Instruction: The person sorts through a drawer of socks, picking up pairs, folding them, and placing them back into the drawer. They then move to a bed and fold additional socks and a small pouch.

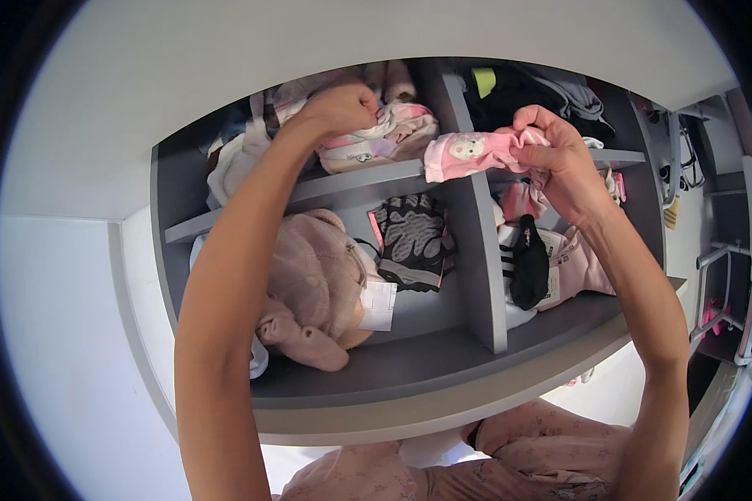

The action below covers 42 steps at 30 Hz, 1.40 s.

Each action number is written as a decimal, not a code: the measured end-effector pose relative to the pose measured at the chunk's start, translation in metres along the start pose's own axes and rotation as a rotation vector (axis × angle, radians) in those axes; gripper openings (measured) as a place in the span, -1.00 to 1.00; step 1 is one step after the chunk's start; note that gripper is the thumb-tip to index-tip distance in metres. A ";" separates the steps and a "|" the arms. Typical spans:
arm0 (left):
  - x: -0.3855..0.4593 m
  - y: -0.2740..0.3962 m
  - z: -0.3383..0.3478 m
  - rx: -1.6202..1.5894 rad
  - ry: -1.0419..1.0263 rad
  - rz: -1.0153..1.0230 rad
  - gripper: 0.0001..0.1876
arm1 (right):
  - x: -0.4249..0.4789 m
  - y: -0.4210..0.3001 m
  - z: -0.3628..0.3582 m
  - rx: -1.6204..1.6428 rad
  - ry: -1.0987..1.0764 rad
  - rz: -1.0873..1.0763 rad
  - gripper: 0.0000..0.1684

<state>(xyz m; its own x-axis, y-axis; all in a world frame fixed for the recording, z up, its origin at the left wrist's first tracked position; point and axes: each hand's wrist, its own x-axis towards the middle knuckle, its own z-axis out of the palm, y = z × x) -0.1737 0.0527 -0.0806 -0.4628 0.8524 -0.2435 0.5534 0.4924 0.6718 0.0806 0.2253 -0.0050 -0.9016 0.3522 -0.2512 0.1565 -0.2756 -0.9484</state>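
Observation:
A pink sock (470, 152) with a white animal face is pinched between thumb and fingers of my right hand (551, 160), above the crossing of the drawer's dividers. My left hand (344, 113) is curled over folded light-coloured clothes (391, 144) in the back left compartment; whether it grips any of them I cannot tell. The grey divided drawer (485, 275) is pulled out. Its front left compartment holds a beige fuzzy garment (316, 275) with a white tag (379, 305) and a black and grey glove (412, 238). A black sock (529, 266) lies front right, over folded pink fabric (579, 263).
Dark and grey clothes (539, 94) with a yellow-green patch fill the back right compartment. A pale cabinet surface (376, 31) overhangs the drawer's back. The drawer's front edge (445, 407) passes just above my legs in pink patterned trousers (526, 451). Metal racks (720, 263) stand at the right.

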 end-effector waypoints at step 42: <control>-0.061 0.002 -0.017 -1.326 0.702 -0.225 -0.70 | 0.001 -0.009 -0.002 0.022 0.020 0.006 -0.74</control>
<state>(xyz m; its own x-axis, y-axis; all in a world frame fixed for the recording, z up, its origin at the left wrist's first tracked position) -0.1567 -0.0012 -0.0525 -0.8883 0.3405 -0.3083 -0.3987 -0.2386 0.8855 0.0791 0.2304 0.0030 -0.8924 0.3678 -0.2612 0.1534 -0.2971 -0.9424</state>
